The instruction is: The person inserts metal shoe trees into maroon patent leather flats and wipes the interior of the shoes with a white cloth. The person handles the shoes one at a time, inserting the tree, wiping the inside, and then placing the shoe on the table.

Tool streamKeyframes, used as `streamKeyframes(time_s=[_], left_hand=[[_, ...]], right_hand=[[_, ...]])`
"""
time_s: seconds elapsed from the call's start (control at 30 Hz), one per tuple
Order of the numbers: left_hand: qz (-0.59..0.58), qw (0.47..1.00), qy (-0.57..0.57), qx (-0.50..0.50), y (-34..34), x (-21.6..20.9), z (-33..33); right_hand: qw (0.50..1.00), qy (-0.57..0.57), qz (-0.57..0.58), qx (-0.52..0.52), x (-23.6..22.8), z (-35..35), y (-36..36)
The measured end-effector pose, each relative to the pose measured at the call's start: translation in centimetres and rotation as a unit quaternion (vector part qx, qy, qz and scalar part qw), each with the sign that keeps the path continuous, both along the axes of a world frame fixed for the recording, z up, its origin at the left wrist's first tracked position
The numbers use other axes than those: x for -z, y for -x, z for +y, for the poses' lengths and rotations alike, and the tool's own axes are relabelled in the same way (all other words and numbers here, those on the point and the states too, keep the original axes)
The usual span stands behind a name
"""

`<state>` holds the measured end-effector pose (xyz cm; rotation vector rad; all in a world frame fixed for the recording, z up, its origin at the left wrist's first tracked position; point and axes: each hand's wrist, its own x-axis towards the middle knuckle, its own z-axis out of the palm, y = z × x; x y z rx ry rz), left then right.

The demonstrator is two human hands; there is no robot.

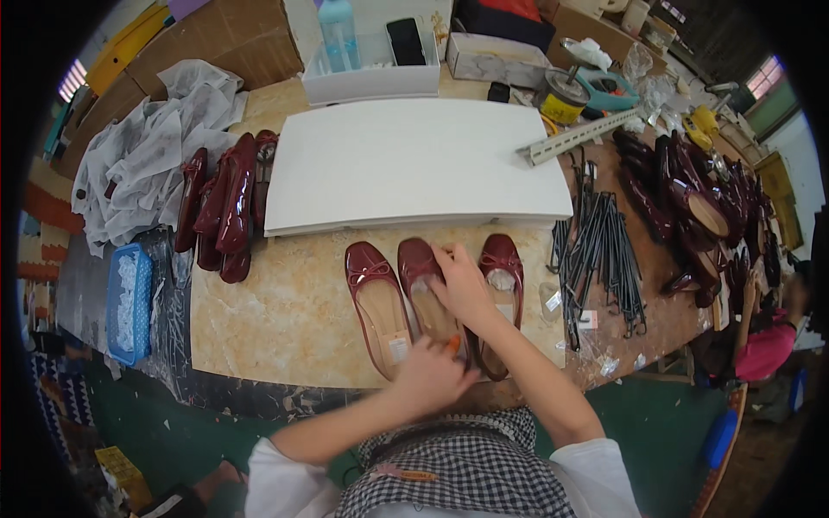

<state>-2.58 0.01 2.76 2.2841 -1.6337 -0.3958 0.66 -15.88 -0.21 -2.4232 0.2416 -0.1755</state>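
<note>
Three dark red ballet flats lie side by side before me, toes pointing away: a left one (373, 293), a middle one (416, 258) and a right one (501, 259). Bows show on the left and right toes. My right hand (466, 283) grips the middle flat near its toe opening, with the fingertips at its upper. Over the heel of that flat is my left hand (429, 376), fingers curled and slightly blurred. A small orange thing (452, 345) pokes out at its fingertips. That hand hides the middle heel.
Beyond the shoes lies a large white stack of sheets (406, 164). More red flats (235, 194) and crumpled white paper (164, 147) lie left, above a blue basket (129, 302). On the right are black metal rods (600, 250), a metal angle strip (583, 138) and piled flats (691, 198).
</note>
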Motion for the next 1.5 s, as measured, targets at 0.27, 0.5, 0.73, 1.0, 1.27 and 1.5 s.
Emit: streamKeyframes(time_s=[0.27, 0.5, 0.73, 1.0, 1.27, 1.5], left_hand=[[-0.205, 0.928, 0.060, -0.305, -24.1, -0.4, -7.5], [-0.094, 0.956, 0.218, -0.171, -14.6, -3.8, -8.0], [0.139, 0.892, 0.429, -0.003, -3.2, -6.0, -0.3], [0.223, 0.766, 0.425, -0.429, -4.7, -3.7, 3.5], [-0.005, 0.957, 0.181, -0.225, -2.5, 1.4, 7.5], [0.002, 0.970, 0.105, -0.217, 1.8, 1.3, 4.6]], right_hand=[[0.985, -0.170, -0.035, -0.025, -5.5, -2.0, 9.4], [0.845, -0.505, -0.083, 0.156, -5.9, -2.6, 12.3], [0.523, -0.845, 0.023, 0.108, -6.3, 1.0, 10.0], [0.974, -0.087, -0.085, -0.191, -11.0, 5.2, 6.6], [0.875, -0.462, 0.129, 0.060, -5.8, 4.1, 0.0], [0.925, 0.310, 0.027, -0.218, 0.0, 9.4, -4.2]])
